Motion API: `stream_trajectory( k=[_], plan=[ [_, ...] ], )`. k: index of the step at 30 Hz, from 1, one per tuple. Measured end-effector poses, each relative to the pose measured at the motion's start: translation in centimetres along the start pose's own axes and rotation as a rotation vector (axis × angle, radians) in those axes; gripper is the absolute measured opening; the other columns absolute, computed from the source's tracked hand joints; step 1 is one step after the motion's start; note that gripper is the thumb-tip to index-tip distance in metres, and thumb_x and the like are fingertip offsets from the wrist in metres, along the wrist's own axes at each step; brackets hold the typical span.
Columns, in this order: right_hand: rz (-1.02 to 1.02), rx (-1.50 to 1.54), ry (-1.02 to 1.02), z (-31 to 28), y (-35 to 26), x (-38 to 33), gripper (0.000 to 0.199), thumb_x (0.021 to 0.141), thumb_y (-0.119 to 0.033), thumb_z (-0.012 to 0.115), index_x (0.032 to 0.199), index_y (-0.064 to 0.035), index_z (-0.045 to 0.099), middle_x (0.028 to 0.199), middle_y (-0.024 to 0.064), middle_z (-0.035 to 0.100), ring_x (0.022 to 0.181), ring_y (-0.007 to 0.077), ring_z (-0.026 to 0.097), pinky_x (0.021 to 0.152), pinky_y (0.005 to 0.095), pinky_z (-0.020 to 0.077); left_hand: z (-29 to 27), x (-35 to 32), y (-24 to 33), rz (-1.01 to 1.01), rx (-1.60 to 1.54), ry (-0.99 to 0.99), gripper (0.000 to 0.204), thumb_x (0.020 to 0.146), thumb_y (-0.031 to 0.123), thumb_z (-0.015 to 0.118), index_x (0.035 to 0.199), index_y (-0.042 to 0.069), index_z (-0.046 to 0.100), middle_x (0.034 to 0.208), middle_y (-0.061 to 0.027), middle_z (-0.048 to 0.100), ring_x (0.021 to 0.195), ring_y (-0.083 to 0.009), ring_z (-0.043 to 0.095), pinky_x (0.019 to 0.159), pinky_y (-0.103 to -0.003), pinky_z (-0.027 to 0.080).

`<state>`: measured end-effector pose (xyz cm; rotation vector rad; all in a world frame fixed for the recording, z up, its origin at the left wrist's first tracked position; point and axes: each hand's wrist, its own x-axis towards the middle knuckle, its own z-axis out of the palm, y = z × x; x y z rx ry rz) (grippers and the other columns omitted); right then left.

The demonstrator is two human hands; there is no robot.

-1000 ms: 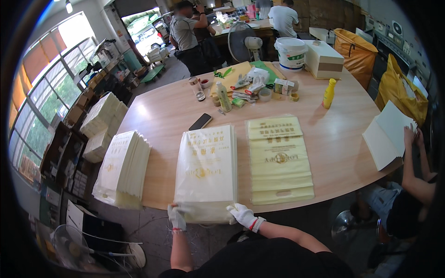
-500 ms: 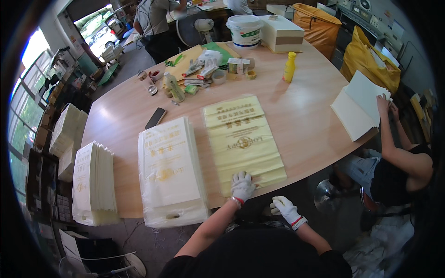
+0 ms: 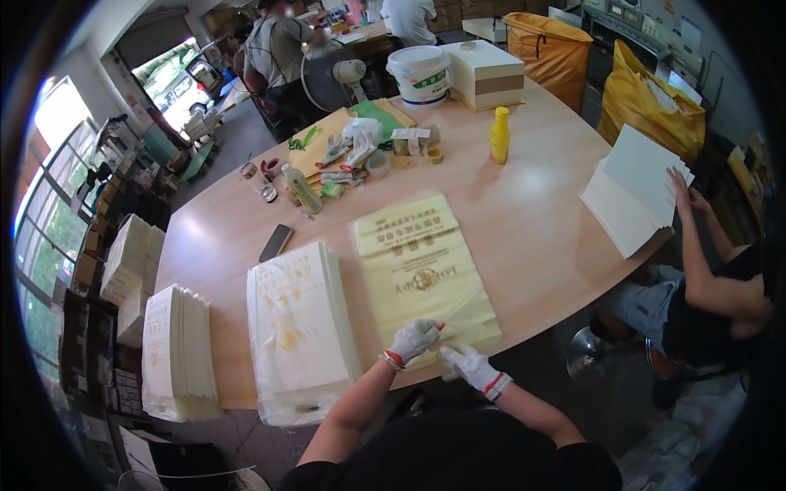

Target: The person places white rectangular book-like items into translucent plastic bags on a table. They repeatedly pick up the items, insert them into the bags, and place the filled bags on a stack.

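Note:
A flat yellowish plastic bag point(image 3: 426, 270) with gold print lies on the table in front of me. My left hand point(image 3: 415, 340), in a white glove, is closed at the bag's near end. Its fingers pinch the film, and a crease runs up to the right from there. My right hand point(image 3: 468, 366), gloved too, is beside it at the bag's near edge; its fingertips are smeared by motion, so their grip is unclear. Left of the bag lies a stack of filled clear bags of white paper point(image 3: 299, 319) with a handle hole at the near end.
Another paper stack point(image 3: 173, 352) stands at the left edge. A phone point(image 3: 276, 243), glue bottle point(image 3: 301, 190), yellow bottle point(image 3: 499, 137), white bucket point(image 3: 419, 78) and white box point(image 3: 485, 74) sit farther back. At the right, another person's hands point(image 3: 681, 190) hold white sheets point(image 3: 630, 192).
My left hand has gone from lying flat on the bag to pinching its film. My right hand has moved left to the bag's near edge. The view has shifted slightly.

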<state>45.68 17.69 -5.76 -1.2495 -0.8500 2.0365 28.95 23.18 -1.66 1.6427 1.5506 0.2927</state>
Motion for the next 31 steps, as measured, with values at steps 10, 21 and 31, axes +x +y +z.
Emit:
stream_trajectory(
  k=[10, 21, 31],
  plan=[
    [-1.078, -1.314, 0.715, -4.2, -4.4, 3.4, 0.027, 0.072, -0.022, 0.069, 0.090, -0.0053, 0.058, 0.096, 0.0150, 0.056, 0.086, 0.0319, 0.055, 0.076, 0.0404, 0.0461, -7.1, 6.8, -2.8, 0.065, -0.918, 0.237, 0.019, 0.088, 0.021, 0.053, 0.098, 0.005, 0.056, 0.082, -0.0075, 0.063, 0.057, -0.0056, 0.042, 0.053, -0.020, 0.036],
    [-0.983, -1.228, 0.219, 2.3, -3.9, 8.6, 0.021, 0.083, -0.019, 0.056, 0.100, -0.0072, 0.055, 0.096, 0.0153, 0.056, 0.092, 0.0336, 0.053, 0.080, 0.0395, 0.0437, -9.1, 1.9, 8.2, 0.259, -0.056, 0.230, 0.050, 0.078, 0.013, 0.064, 0.121, 0.003, 0.043, 0.090, -0.0077, 0.066, 0.077, -0.0182, 0.062, 0.068, -0.029, 0.047],
    [-0.464, -0.567, 0.575, -9.5, 2.2, -10.7, 0.031, 0.085, -0.019, 0.060, 0.113, -0.0090, 0.058, 0.103, 0.0087, 0.062, 0.097, 0.0186, 0.059, 0.087, 0.0301, 0.0463, -7.9, -4.5, 6.2, 0.520, 0.013, 0.623, 0.070, 0.063, 0.016, 0.075, 0.123, 0.006, 0.041, 0.114, -0.0201, 0.049, 0.110, -0.0391, 0.045, 0.097, -0.047, 0.036]
  ],
)
